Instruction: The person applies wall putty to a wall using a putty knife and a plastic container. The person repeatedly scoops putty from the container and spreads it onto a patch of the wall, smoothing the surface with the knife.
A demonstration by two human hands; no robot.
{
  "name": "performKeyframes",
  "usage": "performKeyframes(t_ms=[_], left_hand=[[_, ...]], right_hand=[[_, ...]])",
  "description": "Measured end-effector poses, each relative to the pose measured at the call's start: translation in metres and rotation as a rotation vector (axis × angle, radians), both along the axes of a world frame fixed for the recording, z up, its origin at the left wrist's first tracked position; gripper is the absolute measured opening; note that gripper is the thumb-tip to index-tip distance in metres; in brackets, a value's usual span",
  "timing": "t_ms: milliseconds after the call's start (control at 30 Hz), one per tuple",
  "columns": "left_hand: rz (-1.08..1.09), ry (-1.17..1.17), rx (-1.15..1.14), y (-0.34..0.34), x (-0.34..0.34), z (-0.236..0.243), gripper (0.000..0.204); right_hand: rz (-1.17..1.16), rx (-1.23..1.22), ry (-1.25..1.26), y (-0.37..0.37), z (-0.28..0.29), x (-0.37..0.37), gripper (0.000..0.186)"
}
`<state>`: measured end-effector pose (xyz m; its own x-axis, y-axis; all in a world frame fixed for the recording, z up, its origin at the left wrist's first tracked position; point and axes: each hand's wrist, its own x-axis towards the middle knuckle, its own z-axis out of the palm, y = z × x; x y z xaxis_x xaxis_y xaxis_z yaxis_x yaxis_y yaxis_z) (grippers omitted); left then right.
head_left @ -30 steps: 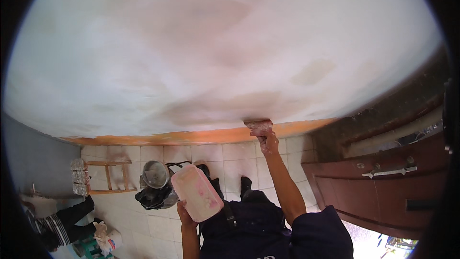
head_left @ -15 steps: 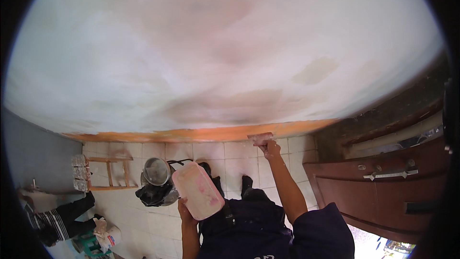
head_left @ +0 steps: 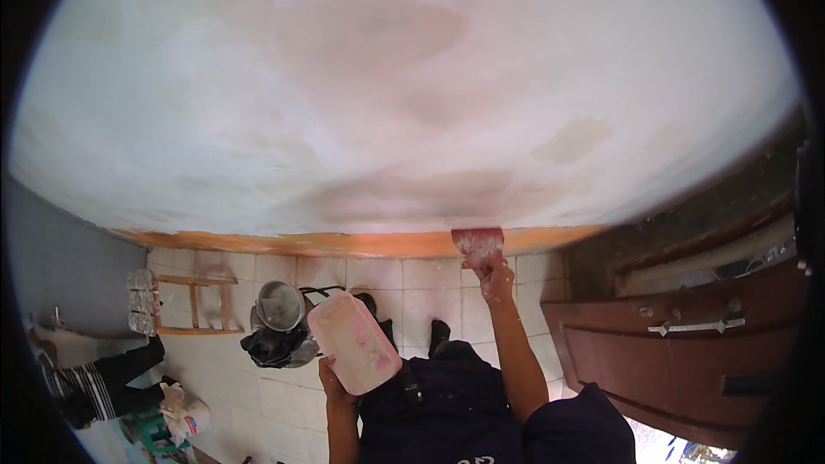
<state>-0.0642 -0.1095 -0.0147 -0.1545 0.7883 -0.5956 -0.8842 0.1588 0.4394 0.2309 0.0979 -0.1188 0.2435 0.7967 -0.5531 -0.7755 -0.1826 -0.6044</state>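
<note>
My right hand (head_left: 496,280) grips a red, putty-smeared scraper (head_left: 478,243), its blade over the orange strip (head_left: 369,242) along the bottom of the white, patchy wall (head_left: 404,94). Whether the blade touches the wall is hard to tell. Low in front of my body, my left hand (head_left: 335,378) is closed on a pink plastic tub (head_left: 355,341) with pale residue and pink smears inside.
Below lie a tiled floor (head_left: 421,288), a metal bucket (head_left: 279,305) beside a black bag (head_left: 266,348) and a wooden stool (head_left: 189,305). Another person (head_left: 103,382) is at the lower left near a white pail (head_left: 185,421). A brown door (head_left: 644,352) stands right.
My right hand and the scraper have moved slightly right and down since a second ago; the scraper's blade now shows more of its red face. The left hand and tub are nearly unmoved.
</note>
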Motion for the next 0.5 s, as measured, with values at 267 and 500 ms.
performKeyframes(t_ms=[267,500], left_hand=[[-0.019,0.014,-0.023,0.003,-0.004,-0.004,0.061],[-0.031,0.029,0.030,0.003,0.003,0.005,0.062]], right_hand=[[0.146,0.033,-0.212,0.041,-0.129,0.007,0.013],[0.172,0.312,-0.010,0.057,-0.035,-0.015,0.020]])
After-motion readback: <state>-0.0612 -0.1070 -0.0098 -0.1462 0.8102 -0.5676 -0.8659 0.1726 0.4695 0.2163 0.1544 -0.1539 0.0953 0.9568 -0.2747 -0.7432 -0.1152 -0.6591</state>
